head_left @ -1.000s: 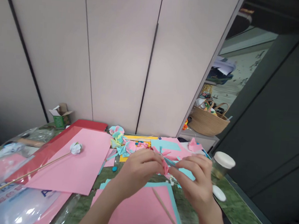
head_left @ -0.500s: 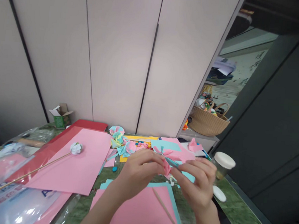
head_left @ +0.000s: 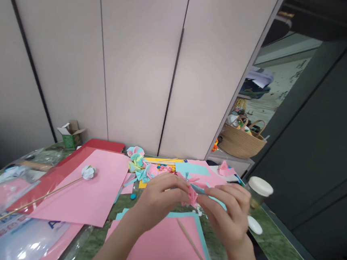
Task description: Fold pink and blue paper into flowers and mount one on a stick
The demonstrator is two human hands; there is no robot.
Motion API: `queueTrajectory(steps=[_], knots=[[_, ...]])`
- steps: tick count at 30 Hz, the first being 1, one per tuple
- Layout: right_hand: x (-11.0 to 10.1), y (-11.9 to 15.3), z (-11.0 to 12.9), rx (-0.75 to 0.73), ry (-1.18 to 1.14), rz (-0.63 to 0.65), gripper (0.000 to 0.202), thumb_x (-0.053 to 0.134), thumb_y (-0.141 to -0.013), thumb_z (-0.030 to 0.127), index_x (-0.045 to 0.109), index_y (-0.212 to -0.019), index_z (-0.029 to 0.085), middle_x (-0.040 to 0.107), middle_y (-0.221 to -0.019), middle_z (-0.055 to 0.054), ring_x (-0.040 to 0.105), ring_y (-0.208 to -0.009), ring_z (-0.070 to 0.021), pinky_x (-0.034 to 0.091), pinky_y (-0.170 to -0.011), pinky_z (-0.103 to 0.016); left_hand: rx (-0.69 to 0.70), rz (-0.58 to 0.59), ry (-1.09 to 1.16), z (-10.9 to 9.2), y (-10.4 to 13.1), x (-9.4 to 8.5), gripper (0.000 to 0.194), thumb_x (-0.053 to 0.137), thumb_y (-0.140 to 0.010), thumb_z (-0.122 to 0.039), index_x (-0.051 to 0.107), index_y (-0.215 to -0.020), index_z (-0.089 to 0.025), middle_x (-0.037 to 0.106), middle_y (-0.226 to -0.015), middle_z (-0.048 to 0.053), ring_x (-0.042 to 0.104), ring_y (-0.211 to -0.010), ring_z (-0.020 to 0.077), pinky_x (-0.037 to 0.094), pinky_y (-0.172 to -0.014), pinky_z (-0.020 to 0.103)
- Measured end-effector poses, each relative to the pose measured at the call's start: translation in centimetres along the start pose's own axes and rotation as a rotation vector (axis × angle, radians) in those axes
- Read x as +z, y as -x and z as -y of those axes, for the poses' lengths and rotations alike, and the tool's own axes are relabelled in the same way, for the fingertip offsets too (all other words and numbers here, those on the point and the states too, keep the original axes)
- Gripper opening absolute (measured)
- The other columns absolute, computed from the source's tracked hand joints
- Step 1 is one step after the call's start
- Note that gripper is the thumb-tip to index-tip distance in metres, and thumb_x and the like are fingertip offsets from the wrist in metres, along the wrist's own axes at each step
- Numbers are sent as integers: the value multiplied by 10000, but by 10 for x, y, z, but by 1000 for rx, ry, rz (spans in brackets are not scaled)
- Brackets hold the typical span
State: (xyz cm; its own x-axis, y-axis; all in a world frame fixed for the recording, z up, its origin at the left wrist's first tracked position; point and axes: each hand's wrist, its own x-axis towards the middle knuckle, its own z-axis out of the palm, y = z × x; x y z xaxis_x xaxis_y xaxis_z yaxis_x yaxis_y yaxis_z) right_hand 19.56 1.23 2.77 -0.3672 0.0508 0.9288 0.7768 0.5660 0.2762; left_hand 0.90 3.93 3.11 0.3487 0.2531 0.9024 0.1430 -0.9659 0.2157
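Both hands meet over the middle of the table, holding a pink and blue folded paper piece (head_left: 193, 195) between them. My left hand (head_left: 164, 196) is closed with its fingertips on the pink, crinkled part. My right hand (head_left: 229, 207) pinches the blue strip at the right side of the same piece. Below the hands lies a stack of pink and light blue sheets (head_left: 160, 244) with a thin wooden stick (head_left: 192, 245) on top. The fingers partly hide the held paper.
Paper flowers (head_left: 137, 161) and small beads (head_left: 166, 168) lie behind my hands. At left, a white paper flower on a long stick (head_left: 88, 172) rests on pink paper (head_left: 100, 200). A lidded cup (head_left: 259, 190) and a white oval object (head_left: 254, 225) stand at right.
My right hand has shifted slightly left, closer to my left hand. The pink part of the held paper has turned a little and the blue strip shows less.
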Motion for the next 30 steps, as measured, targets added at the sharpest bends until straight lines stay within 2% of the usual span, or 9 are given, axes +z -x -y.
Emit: queueTrajectory(steps=[4,9,14,24,27,30], knots=[[-4,-2,-1,21,-42,103,91,651,-779,140,647,-818,223,667,-873,-18,526,-882,-171,419,-794,-355,-35,75,18,-1,-1,-3,150,556,-840,-96,659,-769,-179,694,-796,28,646,-815,133,529,-710,229],[-7,-5,-1,33,-59,146,110,608,-812,137,646,-797,238,680,-874,-6,530,-877,-163,409,-803,-357,-31,90,32,0,-1,-2,165,539,-857,-115,664,-776,-186,697,-790,28,647,-807,129,528,-706,233],[-9,-6,0,28,-64,126,95,600,-820,148,648,-806,228,679,-855,-17,525,-859,-167,409,-794,-361,-17,40,40,1,1,2,155,554,-850,-116,674,-797,-200,698,-811,15,651,-829,128,523,-731,227],[-9,-5,1,30,-75,66,84,616,-808,130,624,-825,212,675,-790,-1,530,-821,-155,419,-784,-350,-73,-12,103,-3,5,2,196,527,-880,-174,695,-784,-204,705,-799,38,657,-871,167,521,-799,278],[-10,-9,1,79,-135,122,94,604,-814,124,607,-792,215,674,-809,1,519,-834,-159,416,-790,-347,-36,29,65,-3,5,-2,195,524,-876,-151,687,-781,-200,706,-818,33,653,-860,148,522,-784,260],[-12,-12,1,141,-197,265,91,597,-823,142,602,-770,216,664,-897,-13,501,-901,-178,411,-800,-352,-45,131,19,-3,4,-6,171,542,-856,-114,670,-777,-194,700,-801,20,640,-816,130,510,-718,230]])
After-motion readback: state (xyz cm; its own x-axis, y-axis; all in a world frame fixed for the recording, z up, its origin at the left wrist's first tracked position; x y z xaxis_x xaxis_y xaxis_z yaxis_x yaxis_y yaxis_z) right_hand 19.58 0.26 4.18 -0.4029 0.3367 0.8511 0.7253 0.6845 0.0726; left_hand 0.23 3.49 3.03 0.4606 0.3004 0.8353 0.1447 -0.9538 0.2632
